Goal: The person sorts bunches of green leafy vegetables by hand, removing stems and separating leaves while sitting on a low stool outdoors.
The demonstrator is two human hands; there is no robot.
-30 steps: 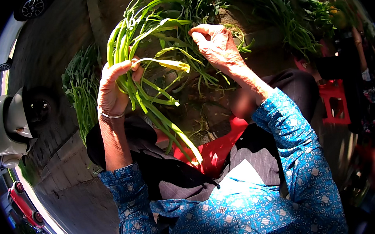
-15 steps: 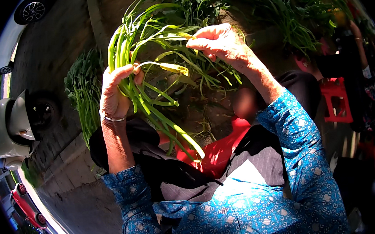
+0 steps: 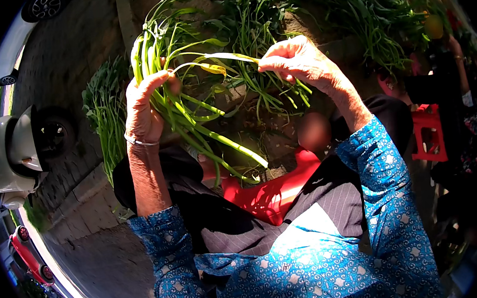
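Note:
Wrapped round a bunch of long-stemmed water spinach (image 3: 206, 132) is my left hand (image 3: 143, 109), with a bangle at its wrist. The cut stem ends slant down to the right, and the leafy tops rise above the fist. My right hand (image 3: 301, 60) pinches the tip of a narrow yellowing leaf (image 3: 231, 56), stretched taut from the bunch. Just below it, a second yellowed leaf (image 3: 213, 68) hangs from a bent stalk near my left thumb.
Loose greens (image 3: 257, 30) lie beyond my hands. More piles sit at left (image 3: 103, 103) and far right (image 3: 366, 24). Something red (image 3: 270, 197) shows between my knees. At right are a red stool (image 3: 429, 134) and another person's arm (image 3: 458, 61). A grey vehicle (image 3: 4, 156) stands left.
My right hand has moved slightly right and down, drawing the yellowing leaf straight out from the bunch. The bunch has tilted a little, its stem ends swinging up and right.

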